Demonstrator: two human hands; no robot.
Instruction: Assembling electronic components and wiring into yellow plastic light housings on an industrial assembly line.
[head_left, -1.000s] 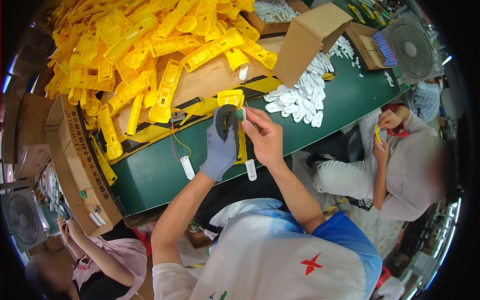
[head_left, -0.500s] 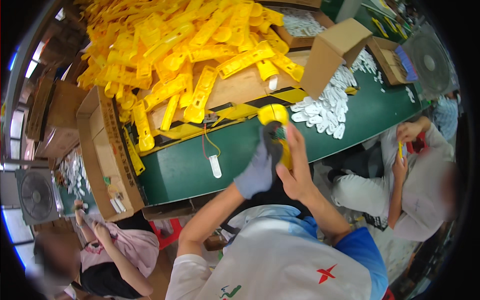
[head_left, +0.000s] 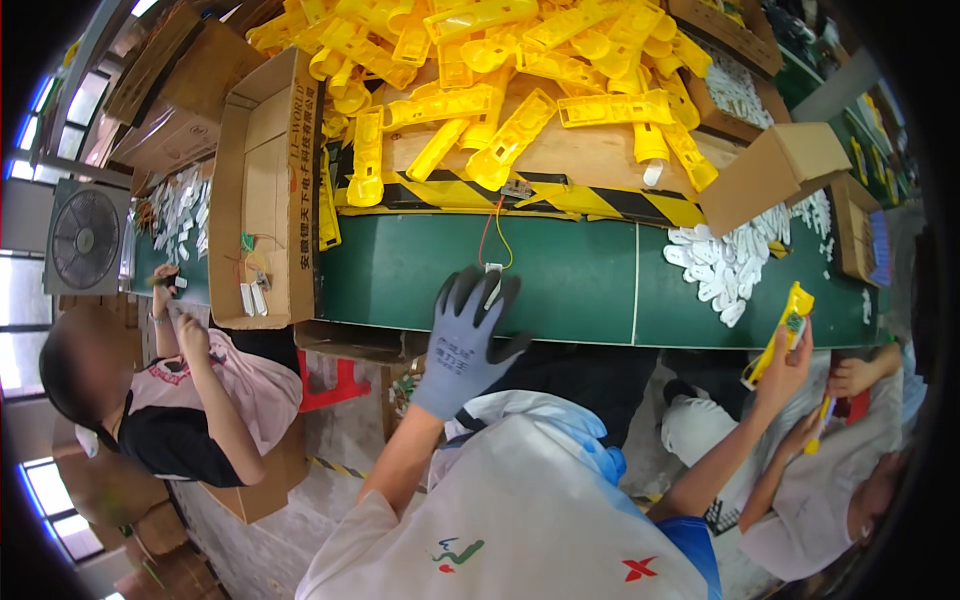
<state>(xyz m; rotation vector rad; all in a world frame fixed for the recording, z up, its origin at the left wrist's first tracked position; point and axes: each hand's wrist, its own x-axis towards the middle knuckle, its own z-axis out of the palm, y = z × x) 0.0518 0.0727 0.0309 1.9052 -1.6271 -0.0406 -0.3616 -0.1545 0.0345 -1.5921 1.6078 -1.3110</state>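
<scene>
My left hand (head_left: 462, 345), in a grey glove with dark fingertips, is over the near part of the green table (head_left: 570, 260), its fingers spread. They partly cover a small white plastic piece (head_left: 493, 267), from which red and yellow wires (head_left: 508, 235) run up to a small fixture (head_left: 515, 188) on the striped edge. Whether the fingers touch that piece, I cannot tell. Out to the right, my bare right hand (head_left: 783, 372) grips a long yellow plastic housing (head_left: 798, 303) with a green circuit board (head_left: 795, 324) inside.
Yellow housings (head_left: 490, 100) lie heaped behind the black-and-yellow striped edge (head_left: 610, 203). White oval pieces (head_left: 715, 262) are piled at right, beside a tilted cardboard box (head_left: 765, 178). Another cardboard box (head_left: 268, 190) stands left. Co-workers sit on both sides; the right one (head_left: 850, 450) is close to my right hand.
My hands, together at the yellow housing before, are now apart. My right hand has carried the housing to the right; my left has let go and reached toward the wired white piece. The view has shifted.
</scene>
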